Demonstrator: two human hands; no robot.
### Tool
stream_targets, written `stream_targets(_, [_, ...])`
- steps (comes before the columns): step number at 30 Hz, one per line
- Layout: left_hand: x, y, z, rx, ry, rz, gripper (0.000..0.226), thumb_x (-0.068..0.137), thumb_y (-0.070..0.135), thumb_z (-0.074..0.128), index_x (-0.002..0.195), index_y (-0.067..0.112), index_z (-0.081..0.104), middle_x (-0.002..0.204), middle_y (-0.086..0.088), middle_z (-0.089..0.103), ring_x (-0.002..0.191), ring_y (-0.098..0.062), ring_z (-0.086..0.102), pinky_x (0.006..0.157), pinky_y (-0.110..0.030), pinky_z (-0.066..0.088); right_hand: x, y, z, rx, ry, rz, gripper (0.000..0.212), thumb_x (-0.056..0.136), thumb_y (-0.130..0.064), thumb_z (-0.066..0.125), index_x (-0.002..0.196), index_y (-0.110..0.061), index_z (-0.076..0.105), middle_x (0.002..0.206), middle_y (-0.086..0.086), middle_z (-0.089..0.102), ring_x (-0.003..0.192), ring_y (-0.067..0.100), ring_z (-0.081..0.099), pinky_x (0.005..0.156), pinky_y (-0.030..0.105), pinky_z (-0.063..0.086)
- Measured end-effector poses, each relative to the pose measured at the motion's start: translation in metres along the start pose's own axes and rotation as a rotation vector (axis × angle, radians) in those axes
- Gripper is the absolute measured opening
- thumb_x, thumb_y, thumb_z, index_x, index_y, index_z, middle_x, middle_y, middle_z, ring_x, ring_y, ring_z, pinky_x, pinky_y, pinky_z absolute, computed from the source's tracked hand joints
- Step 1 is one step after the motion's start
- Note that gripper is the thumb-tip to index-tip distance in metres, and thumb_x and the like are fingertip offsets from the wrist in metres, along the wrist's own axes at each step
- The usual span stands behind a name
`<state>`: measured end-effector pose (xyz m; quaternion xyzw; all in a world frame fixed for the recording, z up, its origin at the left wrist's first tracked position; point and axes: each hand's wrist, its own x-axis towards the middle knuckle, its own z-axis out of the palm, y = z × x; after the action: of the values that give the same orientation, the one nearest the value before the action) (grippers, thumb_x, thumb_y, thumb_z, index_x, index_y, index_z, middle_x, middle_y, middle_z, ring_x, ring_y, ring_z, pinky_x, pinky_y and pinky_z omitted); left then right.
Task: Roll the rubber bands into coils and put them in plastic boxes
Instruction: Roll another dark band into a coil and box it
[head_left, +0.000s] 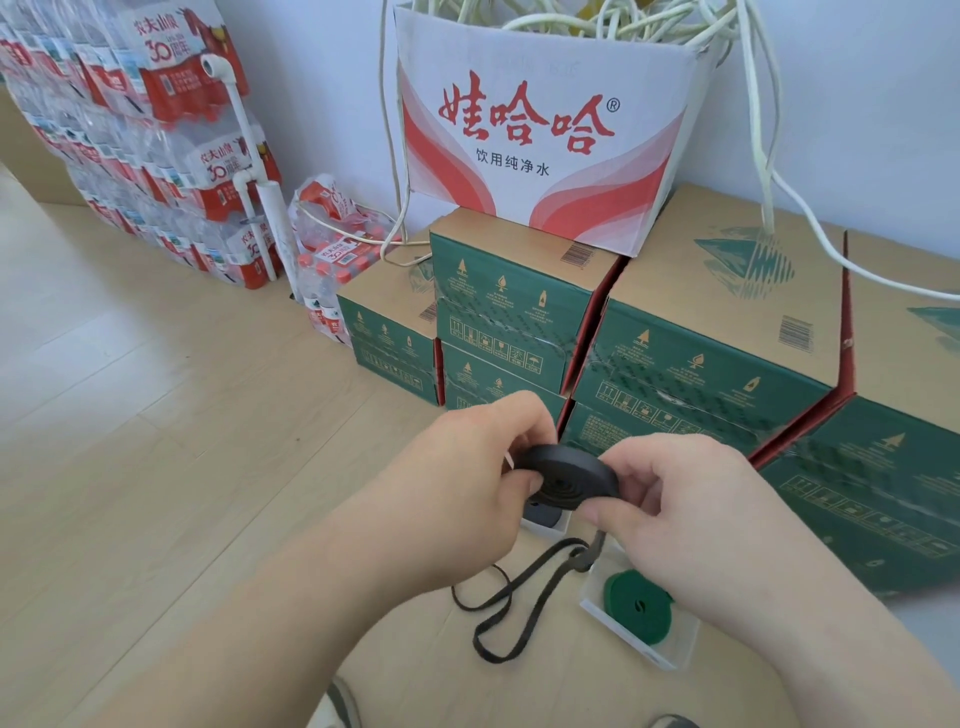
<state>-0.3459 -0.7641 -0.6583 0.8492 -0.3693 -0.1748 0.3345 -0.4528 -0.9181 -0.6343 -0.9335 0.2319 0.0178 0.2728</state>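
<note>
1. A black rubber band coil (566, 480) is held in the air above the wooden floor (156, 415), tilted so its spiral face shows.
2. The left hand (467, 467) grips the coil's left edge, with its fingers curled over the top and its thumb against the face.
3. The right hand (691, 504) pinches the coil's right edge between its thumb and curled fingers.
4. The unrolled tail of the band (519, 587) hangs down from the coil's right side and lies in loose loops on the floor below it.
5. Just under the coil, partly hidden by it, a small plastic box (545, 526) on the floor holds something dark; I cannot tell what it is.
6. Below and to the right of the coil, a second clear plastic box (667, 660) holds a rolled green band (636, 597), partly covered by the right wrist.
7. Behind the coil stand stacked green cartons (701, 374).
8. On top of them, farther behind, a white carton with red characters (545, 130) is full of pale cords (753, 104).
9. Far to the coil's upper left, wrapped packs of water bottles (156, 130) are stacked against the wall.
</note>
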Motion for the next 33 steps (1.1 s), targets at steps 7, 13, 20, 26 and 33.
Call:
stream_targets(7, [-0.003, 0.005, 0.008, 0.267, 0.033, 0.085, 0.051, 0.091, 0.017, 0.060, 0.131, 0.047, 0.047, 0.109, 0.013, 0.046, 0.088, -0.015, 0.054, 0.079, -0.040, 0.054, -0.001, -0.006, 0.003, -0.057, -0.028, 0.011, 0.017, 0.084, -0.037, 0.078, 0.075, -0.024, 0.070, 0.072, -0.003, 0.063, 0.071, 0.012, 0.059, 0.069, 0.038, 0.055])
stream_targets(13, [-0.003, 0.008, 0.009, 0.267, 0.000, 0.208, 0.014, 0.093, 0.029, 0.055, 0.104, 0.033, 0.064, 0.096, 0.007, 0.053, 0.089, -0.019, 0.056, 0.074, -0.042, 0.049, -0.002, -0.005, 0.002, -0.038, -0.020, 0.010, 0.015, 0.078, -0.042, 0.083, 0.078, -0.030, 0.074, 0.076, -0.004, 0.059, 0.074, 0.009, 0.054, 0.070, 0.039, 0.052])
stream_targets(20, [0.000, -0.004, -0.003, 0.085, -0.041, 0.040, 0.018, 0.098, 0.013, 0.056, 0.103, 0.030, 0.054, 0.082, 0.013, 0.058, 0.075, -0.007, 0.054, 0.068, -0.027, 0.047, 0.002, -0.003, 0.000, 0.033, -0.004, 0.044, 0.013, 0.078, -0.034, 0.084, 0.075, -0.030, 0.072, 0.067, -0.006, 0.064, 0.061, 0.010, 0.056, 0.065, 0.035, 0.055])
stream_targets(26, [-0.002, -0.002, 0.001, 0.230, 0.004, 0.067, 0.021, 0.093, 0.026, 0.064, 0.111, 0.035, 0.056, 0.103, 0.012, 0.055, 0.080, -0.008, 0.052, 0.075, -0.032, 0.050, 0.002, -0.003, 0.005, -0.037, -0.001, 0.035, 0.017, 0.078, -0.032, 0.080, 0.068, -0.028, 0.067, 0.063, -0.007, 0.062, 0.066, 0.011, 0.058, 0.065, 0.038, 0.057])
stream_targets(33, [0.000, 0.003, 0.003, 0.253, 0.030, 0.186, 0.013, 0.092, 0.023, 0.064, 0.096, 0.032, 0.055, 0.089, 0.011, 0.053, 0.082, -0.013, 0.050, 0.071, -0.034, 0.044, 0.002, -0.004, 0.003, 0.038, 0.076, -0.022, 0.012, 0.074, -0.029, 0.083, 0.074, -0.032, 0.071, 0.066, -0.006, 0.060, 0.062, 0.006, 0.053, 0.058, 0.027, 0.049])
